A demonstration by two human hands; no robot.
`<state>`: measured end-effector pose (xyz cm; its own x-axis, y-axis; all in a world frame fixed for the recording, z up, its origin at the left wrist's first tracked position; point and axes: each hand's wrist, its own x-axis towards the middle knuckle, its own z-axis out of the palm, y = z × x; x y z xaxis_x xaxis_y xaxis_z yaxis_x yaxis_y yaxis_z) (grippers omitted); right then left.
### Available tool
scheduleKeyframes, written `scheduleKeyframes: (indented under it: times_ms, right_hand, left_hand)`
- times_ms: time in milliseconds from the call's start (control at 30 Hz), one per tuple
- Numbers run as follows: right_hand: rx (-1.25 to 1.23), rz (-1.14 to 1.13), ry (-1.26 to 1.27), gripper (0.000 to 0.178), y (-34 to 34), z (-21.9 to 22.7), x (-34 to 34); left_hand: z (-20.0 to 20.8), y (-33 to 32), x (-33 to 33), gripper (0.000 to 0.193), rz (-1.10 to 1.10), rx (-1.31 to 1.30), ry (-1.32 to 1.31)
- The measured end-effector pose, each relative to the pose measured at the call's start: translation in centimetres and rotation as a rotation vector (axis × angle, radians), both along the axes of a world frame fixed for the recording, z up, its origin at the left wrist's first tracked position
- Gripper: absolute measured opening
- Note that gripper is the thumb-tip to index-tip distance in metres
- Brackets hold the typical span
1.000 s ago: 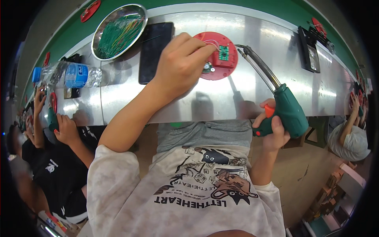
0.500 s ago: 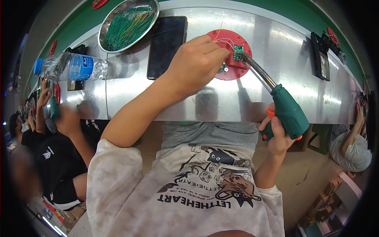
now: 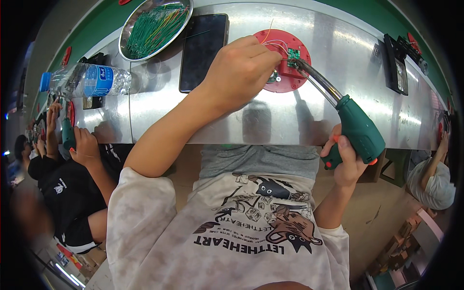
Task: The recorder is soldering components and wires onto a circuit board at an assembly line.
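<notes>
My right hand [image 3: 347, 157] is wrapped around a dark green soldering gun [image 3: 360, 128], the index finger at its orange trigger. The gun's metal tip touches or nearly touches the small green circuit board [image 3: 293, 54] on a round red plastic base [image 3: 297, 82]. Over the base's left side, my left hand [image 3: 244, 70] is closed in a pinch, its fingertips close to the board on what looks like a thin wire. Behind those fingers an orange wire [image 3: 269, 30] sticks up. Pale wires [image 3: 278, 42] curve to the board. The hand hides part of the base.
A metal bowl [image 3: 189, 30] of mostly green wires stands far left beside a black phone [image 3: 205, 53]. A plastic bottle [image 3: 104, 81] lies on the metal table [image 3: 193, 130]. A black device [image 3: 396, 67] is at far right. Another person [image 3: 72, 193] works at left, one at right [image 3: 430, 183].
The soldering gun and my right hand have shifted slightly right and down. My left hand keeps its pinch near the board. The view has moved a little; the person at left has moved a hand.
</notes>
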<state>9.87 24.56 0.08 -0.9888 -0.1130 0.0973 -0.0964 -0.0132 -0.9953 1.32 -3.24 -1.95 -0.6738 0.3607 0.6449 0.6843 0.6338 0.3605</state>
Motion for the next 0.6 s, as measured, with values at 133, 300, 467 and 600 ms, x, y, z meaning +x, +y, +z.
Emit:
scheduleKeyframes:
  times_ms: [133,300,467,600]
  right_hand:
    - [-0.117,-0.079,0.104,0.046,0.4,-0.5,-0.2]
    - [-0.075,-0.135,0.117,0.046,0.3,-0.2,-1.2]
    - [-0.214,-0.210,-0.021,0.036,0.2,-0.5,-3.2]
    - [-0.322,-0.242,-0.132,0.036,1.2,-0.7,-3.9]
  left_hand:
    - [0.0,0.0,-0.1,0.013,-0.010,0.013,0.009]
    - [-0.1,0.0,0.0,0.014,-0.014,0.001,0.015]
    - [0.0,0.1,-0.1,0.015,-0.012,0.005,0.007]
    - [0.0,0.0,0.0,0.014,-0.004,0.001,-0.002]
